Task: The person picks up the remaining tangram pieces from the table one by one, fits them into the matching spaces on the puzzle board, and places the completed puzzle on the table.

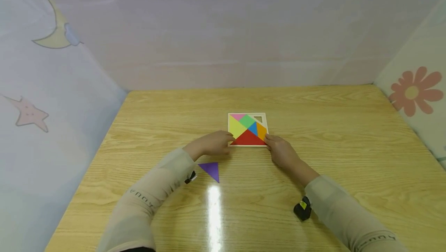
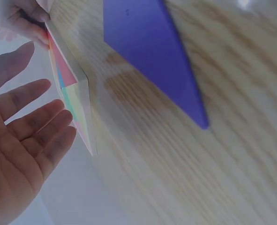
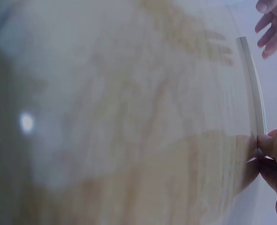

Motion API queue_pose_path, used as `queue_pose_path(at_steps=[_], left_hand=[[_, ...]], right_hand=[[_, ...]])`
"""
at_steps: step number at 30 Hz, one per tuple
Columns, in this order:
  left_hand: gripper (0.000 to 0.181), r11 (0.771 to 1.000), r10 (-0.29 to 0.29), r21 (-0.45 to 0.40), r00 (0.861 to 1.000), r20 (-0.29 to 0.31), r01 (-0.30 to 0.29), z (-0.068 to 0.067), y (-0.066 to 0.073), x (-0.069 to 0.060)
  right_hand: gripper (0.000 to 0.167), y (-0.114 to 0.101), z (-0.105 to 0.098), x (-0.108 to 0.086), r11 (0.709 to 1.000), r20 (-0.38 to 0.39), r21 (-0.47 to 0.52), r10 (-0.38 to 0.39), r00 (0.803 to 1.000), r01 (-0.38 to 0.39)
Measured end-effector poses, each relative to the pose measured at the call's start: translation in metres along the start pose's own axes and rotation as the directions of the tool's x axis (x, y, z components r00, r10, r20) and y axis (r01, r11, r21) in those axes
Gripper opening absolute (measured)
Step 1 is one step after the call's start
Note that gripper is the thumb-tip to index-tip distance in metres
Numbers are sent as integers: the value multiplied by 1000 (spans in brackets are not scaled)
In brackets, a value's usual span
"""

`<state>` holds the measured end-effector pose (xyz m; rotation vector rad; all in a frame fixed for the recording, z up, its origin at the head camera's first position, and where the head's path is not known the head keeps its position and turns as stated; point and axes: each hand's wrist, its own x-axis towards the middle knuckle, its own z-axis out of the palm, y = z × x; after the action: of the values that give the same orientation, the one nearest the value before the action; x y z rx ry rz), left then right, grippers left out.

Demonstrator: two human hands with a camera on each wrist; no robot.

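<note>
A tangram puzzle in a pale tray (image 1: 249, 146) lies on the table. In it sit a red triangle (image 1: 248, 139), a yellow triangle (image 1: 235, 126), an orange piece (image 1: 261, 131), a blue triangle (image 1: 253, 128), a green square (image 1: 247, 120) and a pink piece (image 1: 237, 116). My right hand (image 1: 283, 152) pinches the tray's near right corner between thumb and fingers. Over the near left corner is my left hand (image 1: 216, 143), its fingers loosely spread in the left wrist view; contact there is unclear. A purple triangle (image 1: 210, 170) lies on the table, nearer me than the left hand.
The wood-grain table (image 1: 348, 128) meets a pale backdrop (image 1: 244, 43) at its back and sides. A dark wrist device (image 1: 302, 208) shows beneath the right sleeve. The tray's far right corner has a small opening (image 1: 258, 119). Light glares off the table's front.
</note>
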<state>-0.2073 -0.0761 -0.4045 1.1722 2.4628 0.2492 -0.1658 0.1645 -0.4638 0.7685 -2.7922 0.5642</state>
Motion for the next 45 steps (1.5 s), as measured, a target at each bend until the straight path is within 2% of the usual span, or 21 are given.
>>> queue_pose_path(at_steps=[5,16,21,24,36,45], left_hand=[[42,999,4,-39,1000,-19,-5,1,-1,-13],[41,996,-25,-84,1000,16,26,11,-11,-36],[38,990,-74,-117,996,55,80,16,-11,-40],[36,988,-90,-124,994,58,96,18,-11,-43],[30,977,-136,-164,991,-12,132,26,-15,-61],[36,966,-190,-198,977,-102,167,37,-11,-72]], right_hand=[[25,1,-1,1,1000,7,-3,5,1000,-5],[24,1,4,1,1000,-8,9,11,1000,-10],[24,0,4,0,1000,0,9,21,1000,-21],[25,-1,3,0,999,11,10,30,999,-30],[25,-2,0,-1,1000,-7,0,30,1000,-30],[24,-2,1,0,1000,-23,-8,-1,1000,1]])
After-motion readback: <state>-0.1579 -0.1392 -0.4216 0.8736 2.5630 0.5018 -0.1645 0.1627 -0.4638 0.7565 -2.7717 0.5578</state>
